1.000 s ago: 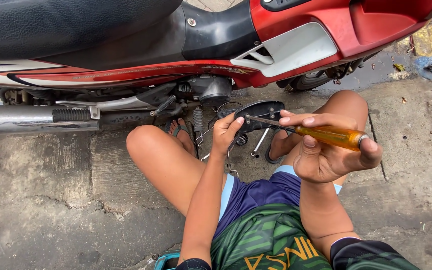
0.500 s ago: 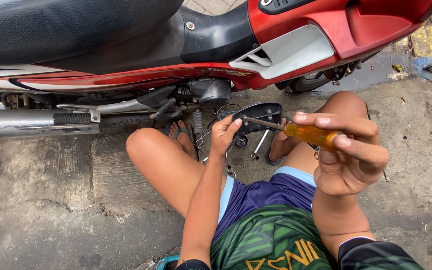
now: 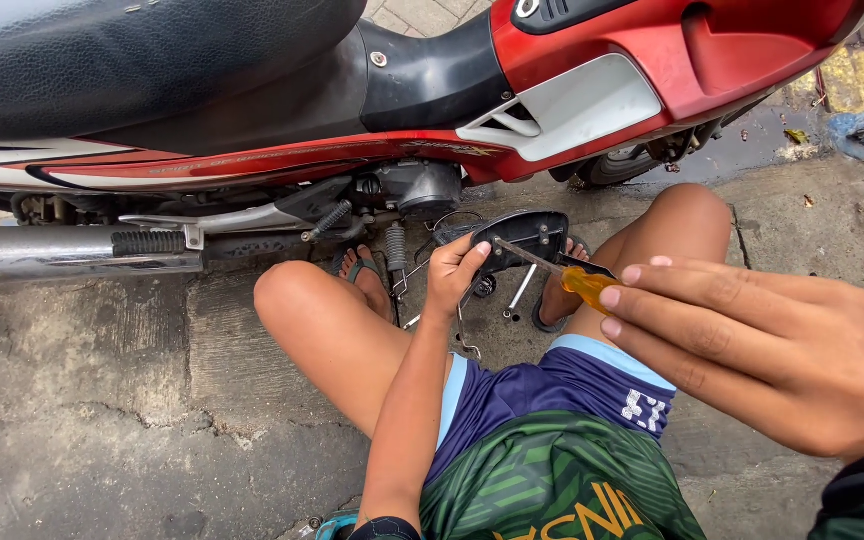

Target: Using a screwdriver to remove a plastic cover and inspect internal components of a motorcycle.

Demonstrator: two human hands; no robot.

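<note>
Left hand (image 3: 455, 272) clamps the black plastic cover (image 3: 524, 236) by its near edge, fingers wrapped over the rim, low beside the motorcycle engine (image 3: 417, 188). Right hand (image 3: 752, 345) closes round the screwdriver (image 3: 557, 272) at its orange handle; shaft tip sits on the cover just past the left fingertips. Cover looks light, stiff, probably brittle (edge grip suits it). Handle looks smooth, likely slippery.
</note>
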